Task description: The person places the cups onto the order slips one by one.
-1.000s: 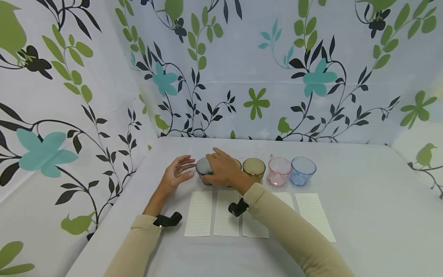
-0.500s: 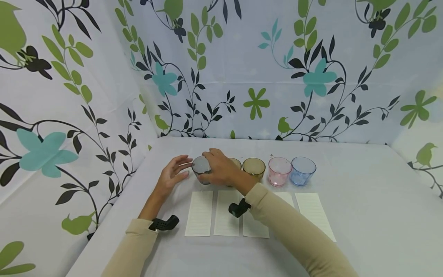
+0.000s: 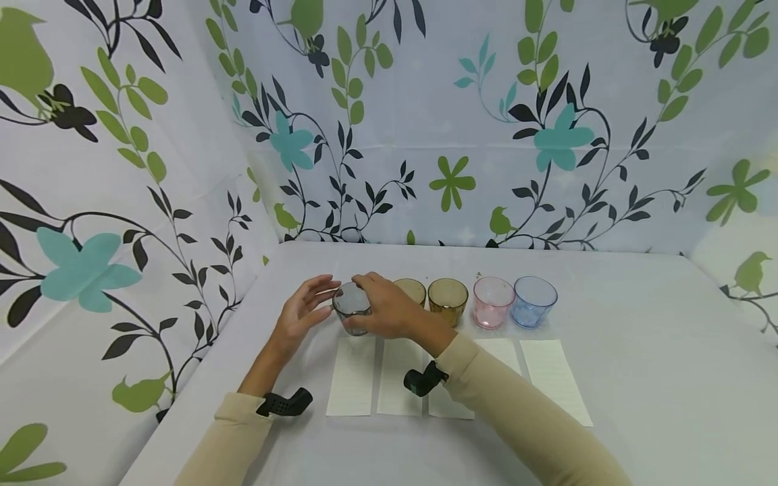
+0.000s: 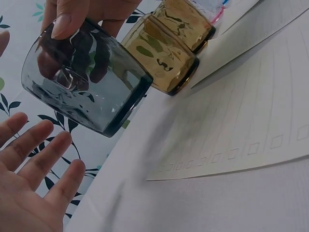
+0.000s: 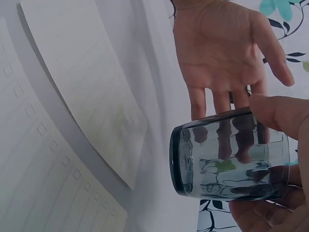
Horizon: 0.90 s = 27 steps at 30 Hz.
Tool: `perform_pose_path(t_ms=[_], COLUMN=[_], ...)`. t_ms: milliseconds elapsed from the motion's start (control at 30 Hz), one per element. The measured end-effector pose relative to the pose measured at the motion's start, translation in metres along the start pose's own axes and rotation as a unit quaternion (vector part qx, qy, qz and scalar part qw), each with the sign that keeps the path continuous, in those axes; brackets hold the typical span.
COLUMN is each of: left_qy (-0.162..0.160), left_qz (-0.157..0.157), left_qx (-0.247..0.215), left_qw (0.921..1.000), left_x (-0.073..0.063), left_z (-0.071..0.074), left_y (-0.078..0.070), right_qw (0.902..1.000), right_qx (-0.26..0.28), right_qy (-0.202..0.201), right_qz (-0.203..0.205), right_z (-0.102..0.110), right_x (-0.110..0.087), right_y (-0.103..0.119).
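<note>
My right hand (image 3: pixel 389 307) grips a smoky grey glass tumbler (image 3: pixel 351 304), thumb on the near side and fingers round the far side. In the left wrist view the tumbler (image 4: pixel 87 82) is transparent, with a thick dark base; it seems to be held just off the table. My left hand (image 3: pixel 300 310) is beside its left side, fingers extended and spread, holding nothing. In the right wrist view the left hand (image 5: pixel 222 53) shows its palm beyond the tumbler (image 5: pixel 227 159). Right of the right hand stand two amber glasses, the nearer one (image 3: pixel 410 289) partly hidden, the other (image 3: pixel 448 300) in full view.
A pink glass (image 3: pixel 492 304) and a blue glass (image 3: pixel 533 304) continue the row rightwards. Several lined paper slips, such as the leftmost slip (image 3: pixel 351 378), lie side by side in front on the white table (image 3: pixel 656 378). A patterned cloth (image 3: pixel 395 135) hangs behind.
My right hand has shifted the grey tumbler left, away from the amber glasses, and then slightly towards me. The left hand has drifted a little left, staying beside it.
</note>
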State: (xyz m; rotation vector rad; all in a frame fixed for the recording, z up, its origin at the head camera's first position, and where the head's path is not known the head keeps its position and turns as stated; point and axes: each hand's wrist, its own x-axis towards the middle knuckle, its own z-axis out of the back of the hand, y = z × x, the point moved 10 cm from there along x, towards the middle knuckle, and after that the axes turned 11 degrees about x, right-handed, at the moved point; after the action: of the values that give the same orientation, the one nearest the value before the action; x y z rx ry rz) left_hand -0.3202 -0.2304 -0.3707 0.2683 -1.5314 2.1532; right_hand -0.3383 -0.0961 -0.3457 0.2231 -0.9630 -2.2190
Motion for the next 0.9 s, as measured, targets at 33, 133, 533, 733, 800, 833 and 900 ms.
perform_pose_path(t_ms=[33,133,533,733,800,833,900], left_qy=[0.001,0.002,-0.009,-0.006,-0.002,0.000,0.004], left_qz=[-0.001,-0.002,-0.012,-0.012,-0.009,-0.006,-0.004], left_qx=[-0.001,0.003,0.001,-0.006,-0.004,-0.003,-0.003], left_qw=[1.0000,1.0000,0.9999,0.9999,0.9999,1.0000,1.0000], left_x=[-0.001,-0.004,-0.021,-0.028,-0.030,-0.031,-0.032], left_z=[-0.001,-0.003,-0.005,-0.009,-0.012,-0.013,-0.015], left_y=[-0.001,-0.002,-0.005,-0.006,-0.005,-0.004,-0.003], right_qw=[1.0000,0.9999,0.9996,0.9994,0.9991,0.9990,0.9988], right_qx=[0.005,0.009,0.015,0.025,0.033,0.036,0.038], right_qy=[-0.001,0.000,0.013,0.012,0.015,0.017,0.019], right_qz=[0.002,0.004,0.021,0.020,0.021,0.022,0.025], right_z=[0.000,-0.002,-0.017,-0.024,-0.028,-0.029,-0.032], right_x=[-0.002,-0.008,-0.025,-0.030,-0.031,-0.031,-0.031], right_y=[0.001,0.002,0.009,0.005,0.003,0.001,0.000])
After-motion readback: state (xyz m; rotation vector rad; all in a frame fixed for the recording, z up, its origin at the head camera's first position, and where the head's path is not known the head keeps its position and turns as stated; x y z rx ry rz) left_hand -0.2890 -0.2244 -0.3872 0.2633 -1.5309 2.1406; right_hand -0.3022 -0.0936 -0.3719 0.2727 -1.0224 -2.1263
